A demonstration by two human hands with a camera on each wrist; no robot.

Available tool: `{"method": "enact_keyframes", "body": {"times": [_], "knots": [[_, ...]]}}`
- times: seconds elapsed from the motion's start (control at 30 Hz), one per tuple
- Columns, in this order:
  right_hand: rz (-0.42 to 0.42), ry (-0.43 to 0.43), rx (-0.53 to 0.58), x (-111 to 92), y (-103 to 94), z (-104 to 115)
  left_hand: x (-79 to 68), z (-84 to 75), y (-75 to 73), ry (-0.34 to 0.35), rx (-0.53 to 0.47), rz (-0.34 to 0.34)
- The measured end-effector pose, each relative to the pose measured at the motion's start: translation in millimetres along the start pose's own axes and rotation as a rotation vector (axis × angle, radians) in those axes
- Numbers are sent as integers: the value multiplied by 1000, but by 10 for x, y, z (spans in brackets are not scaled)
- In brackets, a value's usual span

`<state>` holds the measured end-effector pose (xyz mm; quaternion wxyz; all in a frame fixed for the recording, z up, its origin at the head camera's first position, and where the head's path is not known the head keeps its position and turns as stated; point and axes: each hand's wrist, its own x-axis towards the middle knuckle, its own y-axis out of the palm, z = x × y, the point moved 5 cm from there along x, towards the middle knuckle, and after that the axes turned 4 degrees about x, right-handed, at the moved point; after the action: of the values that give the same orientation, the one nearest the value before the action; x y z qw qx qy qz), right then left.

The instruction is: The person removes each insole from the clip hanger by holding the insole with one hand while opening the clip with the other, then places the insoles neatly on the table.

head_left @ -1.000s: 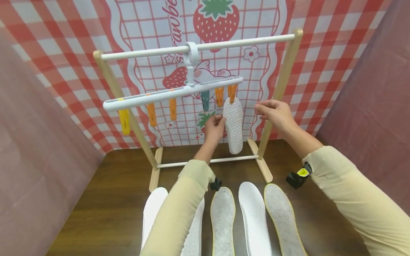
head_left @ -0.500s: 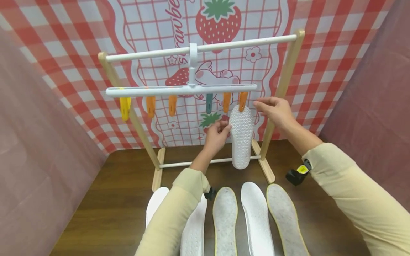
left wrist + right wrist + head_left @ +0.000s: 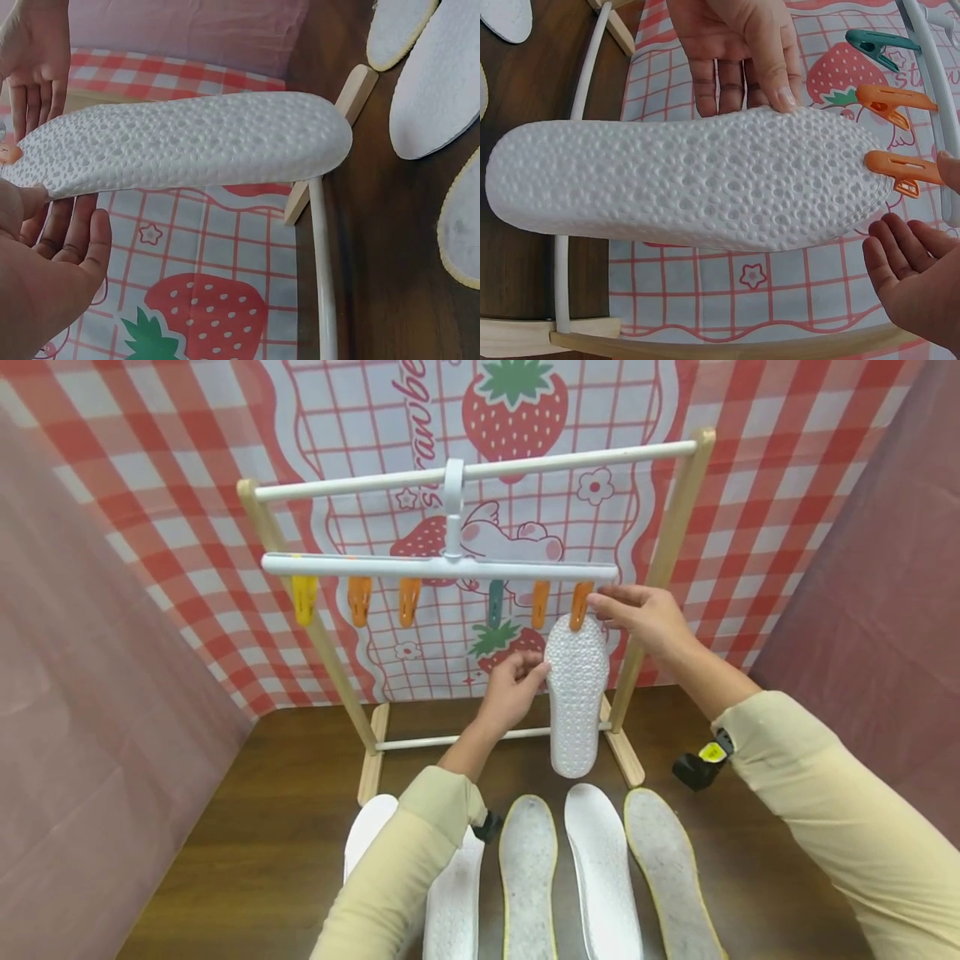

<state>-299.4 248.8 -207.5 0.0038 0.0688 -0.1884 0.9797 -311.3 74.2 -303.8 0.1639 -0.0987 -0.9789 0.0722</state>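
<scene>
A white, bumpy insole [image 3: 577,693] hangs upright from an orange clip [image 3: 581,606] at the right end of the white hanger [image 3: 360,566]. My left hand [image 3: 516,693] pinches the insole's left edge near its top, thumb on the bumpy face and fingers behind, as the right wrist view shows. My right hand [image 3: 648,618] is by the same clip, thumb tip right at its side. The other fingers of that hand [image 3: 919,270] are loosely bent beside the insole, holding nothing. In the left wrist view only the tip of the clip [image 3: 9,154] shows.
Wooden rack posts [image 3: 671,527] stand either side of the hanger, under a white rail [image 3: 562,462]. More orange clips [image 3: 408,602], a teal clip [image 3: 496,603] and a yellow clip [image 3: 303,599] hang along it. Several insoles [image 3: 528,877] lie on the brown table [image 3: 247,827] in front.
The hanger has swung from slanted to nearly square with the rail. Its right end and the insole came nearer and rightward, with my left hand following. The clip now meets my right fingertips.
</scene>
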Motion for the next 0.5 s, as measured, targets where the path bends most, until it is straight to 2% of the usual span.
{"method": "enact_keyframes", "body": {"times": [0.3, 0.5], "knots": [[16, 5, 51, 40, 63, -15, -94, -18, -7, 19, -9, 16], [-3, -17, 99, 81, 118, -3, -150, -12, -6, -33, -98, 51]]}}
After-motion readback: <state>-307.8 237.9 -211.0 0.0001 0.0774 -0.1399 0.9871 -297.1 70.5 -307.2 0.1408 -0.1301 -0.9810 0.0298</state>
